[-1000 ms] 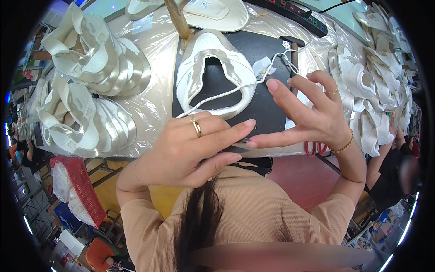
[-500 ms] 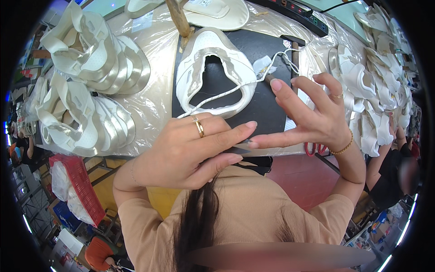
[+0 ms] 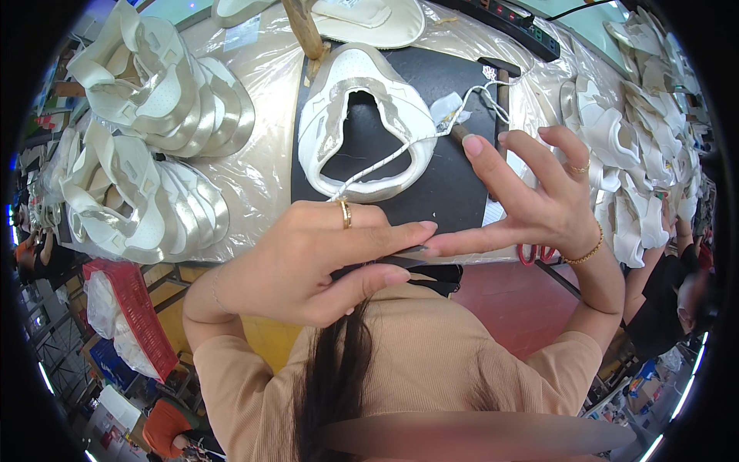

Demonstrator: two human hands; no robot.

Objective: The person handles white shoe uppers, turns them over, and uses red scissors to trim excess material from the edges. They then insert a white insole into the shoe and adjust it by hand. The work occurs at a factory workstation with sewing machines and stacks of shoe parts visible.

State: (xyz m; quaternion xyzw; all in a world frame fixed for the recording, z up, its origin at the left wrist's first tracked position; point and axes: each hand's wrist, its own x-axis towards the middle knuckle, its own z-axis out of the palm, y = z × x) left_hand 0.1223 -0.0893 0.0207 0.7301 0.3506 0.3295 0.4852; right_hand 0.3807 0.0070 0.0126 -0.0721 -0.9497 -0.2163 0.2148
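Note:
My left hand (image 3: 308,258) is closed, palm down, around a thin dark pointed metal tool (image 3: 412,256); most of the tool is hidden, and whether it is snips or tweezers I cannot tell. One fingertip of my right hand (image 3: 531,204) meets the tool's tip, while its other fingers are spread and curved. Beyond my hands lies a white and beige shoe upper (image 3: 419,100) with an open middle, on a black mat (image 3: 454,73). A white cord (image 3: 377,164) crosses the opening from the upper's right edge towards my left hand; its near end is hidden.
Stacked shoe uppers (image 3: 165,88) stand at the left, and more uppers (image 3: 608,138) are heaped at the right. A hammer (image 3: 503,85) lies along the mat's right side. Red scissor handles (image 3: 531,254) show at the near edge. A power strip (image 3: 531,35) sits at the back.
My left hand has shifted slightly, and more of the dark tool shows between its thumb and finger. The cord's near end has moved a little right and up.

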